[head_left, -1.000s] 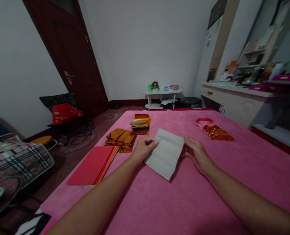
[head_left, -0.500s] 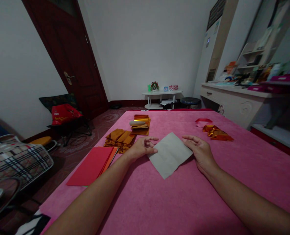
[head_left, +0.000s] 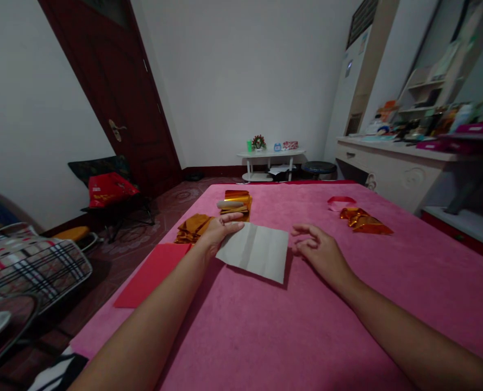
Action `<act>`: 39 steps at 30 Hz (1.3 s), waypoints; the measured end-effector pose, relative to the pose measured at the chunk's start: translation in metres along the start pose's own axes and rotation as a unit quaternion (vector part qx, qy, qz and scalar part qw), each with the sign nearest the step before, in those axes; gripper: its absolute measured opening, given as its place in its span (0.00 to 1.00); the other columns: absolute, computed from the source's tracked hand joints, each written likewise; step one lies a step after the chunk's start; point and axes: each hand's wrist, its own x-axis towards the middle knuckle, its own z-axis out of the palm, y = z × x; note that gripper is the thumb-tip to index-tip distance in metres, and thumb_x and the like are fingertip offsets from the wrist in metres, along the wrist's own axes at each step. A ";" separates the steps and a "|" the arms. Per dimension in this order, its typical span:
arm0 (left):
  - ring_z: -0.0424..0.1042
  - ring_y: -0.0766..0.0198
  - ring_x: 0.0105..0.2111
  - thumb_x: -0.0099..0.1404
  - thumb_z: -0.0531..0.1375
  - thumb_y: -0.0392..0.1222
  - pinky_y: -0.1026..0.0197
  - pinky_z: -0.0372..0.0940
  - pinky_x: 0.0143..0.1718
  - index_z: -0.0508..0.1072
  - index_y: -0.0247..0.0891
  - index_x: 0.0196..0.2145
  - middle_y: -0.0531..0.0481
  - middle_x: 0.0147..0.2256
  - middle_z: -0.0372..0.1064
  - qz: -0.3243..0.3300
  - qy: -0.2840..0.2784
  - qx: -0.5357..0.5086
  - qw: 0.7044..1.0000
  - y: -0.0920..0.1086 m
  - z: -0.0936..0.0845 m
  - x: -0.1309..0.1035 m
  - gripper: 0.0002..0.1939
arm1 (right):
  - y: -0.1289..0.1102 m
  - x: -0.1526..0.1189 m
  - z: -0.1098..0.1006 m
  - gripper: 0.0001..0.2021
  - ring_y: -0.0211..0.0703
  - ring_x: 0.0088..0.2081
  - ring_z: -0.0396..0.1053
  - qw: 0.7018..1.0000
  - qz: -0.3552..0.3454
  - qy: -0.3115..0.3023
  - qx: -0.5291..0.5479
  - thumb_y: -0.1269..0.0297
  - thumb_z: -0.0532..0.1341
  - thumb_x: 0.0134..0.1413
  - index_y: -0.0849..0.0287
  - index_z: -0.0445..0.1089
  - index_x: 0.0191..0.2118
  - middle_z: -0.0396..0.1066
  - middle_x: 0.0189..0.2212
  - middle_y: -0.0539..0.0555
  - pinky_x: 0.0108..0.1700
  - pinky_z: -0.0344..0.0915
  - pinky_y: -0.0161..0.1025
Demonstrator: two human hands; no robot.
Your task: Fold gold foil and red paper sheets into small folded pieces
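My left hand (head_left: 219, 234) grips the upper left edge of a square sheet of pale grey paper (head_left: 261, 252), thumb on top. The sheet is tilted a little above the pink tablecloth (head_left: 241, 336) and shows faint crease lines. Just right of the paper, my right hand (head_left: 320, 251) is apart from it, fingers loosely curled but separated, holding nothing. Behind my left hand lie a pile of folded gold foil paper (head_left: 192, 227) and a gold foil stack (head_left: 238, 201) with a greyish roll on it. Red paper sheets (head_left: 154, 271) lie partly hidden beside my left forearm.
At the table's far right are a pink ribbon loop (head_left: 341, 203) and a crumpled gold foil piece (head_left: 365, 221). A white side table (head_left: 271, 154) stands by the wall. To the left is a chair with a red bag (head_left: 113, 189); a cluttered dresser (head_left: 391, 157) is at right.
The grey paper has turned from a diamond position and moved left with my left hand. My right hand has let go of its right corner and shifted slightly left.
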 end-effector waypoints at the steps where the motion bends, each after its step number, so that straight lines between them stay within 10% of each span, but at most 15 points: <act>1: 0.71 0.66 0.22 0.45 0.70 0.35 0.64 0.66 0.25 0.68 0.35 0.48 0.48 0.28 0.74 -0.008 -0.012 -0.004 1.000 0.001 0.001 0.000 0.32 | 0.002 0.002 -0.002 0.21 0.38 0.31 0.71 0.999 -0.028 0.015 -0.026 0.71 0.58 0.43 0.58 0.64 0.48 0.66 0.45 0.58 0.30 0.69 0.37; 8: 0.71 0.68 0.22 0.45 0.70 0.35 0.66 0.67 0.25 0.70 0.35 0.45 0.50 0.26 0.72 -0.024 -0.119 0.004 0.993 -0.002 0.013 -0.005 0.28 | -0.008 -0.005 -0.001 0.24 0.46 0.52 0.62 0.959 -0.238 -0.079 -0.134 0.76 0.58 0.48 0.46 0.67 0.52 0.58 0.54 0.55 0.45 0.68 0.42; 18: 0.68 0.71 0.21 0.44 0.70 0.42 0.68 0.62 0.24 0.71 0.34 0.44 0.52 0.26 0.70 0.058 -0.061 0.076 0.994 -0.002 0.026 -0.011 0.28 | -0.010 -0.009 -0.006 0.22 0.46 0.51 0.63 0.864 -0.406 -0.177 -0.241 0.84 0.55 0.41 0.52 0.74 0.39 0.64 0.51 0.54 0.46 0.65 0.43; 35: 0.67 0.71 0.22 0.42 0.71 0.38 0.67 0.61 0.26 0.72 0.30 0.38 0.52 0.25 0.69 0.082 -0.054 0.113 0.989 -0.017 0.023 -0.001 0.24 | -0.018 -0.024 0.002 0.14 0.40 0.35 0.66 0.802 -0.392 -0.291 -0.346 0.78 0.54 0.49 0.56 0.72 0.37 0.69 0.34 0.54 0.36 0.61 0.37; 39: 0.68 0.69 0.25 0.47 0.68 0.41 0.68 0.61 0.27 0.73 0.30 0.38 0.49 0.28 0.72 0.097 -0.045 0.124 0.986 -0.016 0.023 -0.003 0.20 | -0.022 -0.027 0.006 0.12 0.40 0.35 0.66 0.841 -0.349 -0.292 -0.292 0.74 0.55 0.52 0.55 0.73 0.38 0.70 0.35 0.53 0.37 0.62 0.37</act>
